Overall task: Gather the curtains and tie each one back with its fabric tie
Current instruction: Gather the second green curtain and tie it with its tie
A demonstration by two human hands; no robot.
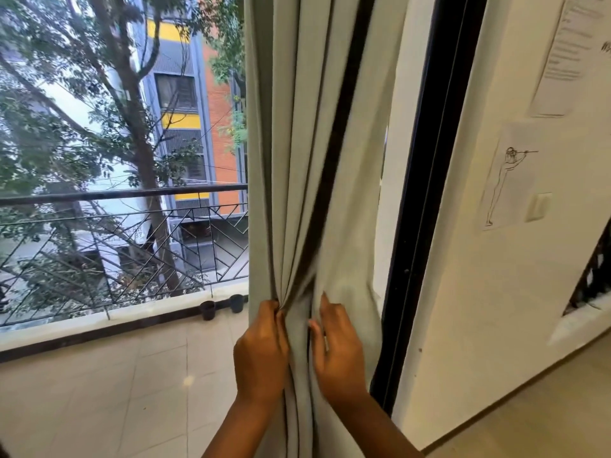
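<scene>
Window point(115, 160) filled the left of my view, balcony railing point(125, 193) outside. Pale grey-green curtain point(297, 160) hung bunched in folds against the black door frame point(426, 193), just right of centre. Wall point(496, 292) beyond carried a line drawing point(506, 180) (a figure aiming). Left hand point(261, 355) pinched the gathered folds, fingers curled tight. Right hand point(337, 352) pressed flat on the cloth, fingers straight. Two dark pots point(221, 307) sat on the ledge.

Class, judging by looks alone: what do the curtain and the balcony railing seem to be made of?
Curtain: likely woven fabric, matte pale grey-green; it falls in soft folds and bunches where the left hand grips it.
Balcony railing: probably metal, dark painted; thin rigid bars in angular patterns.
</scene>
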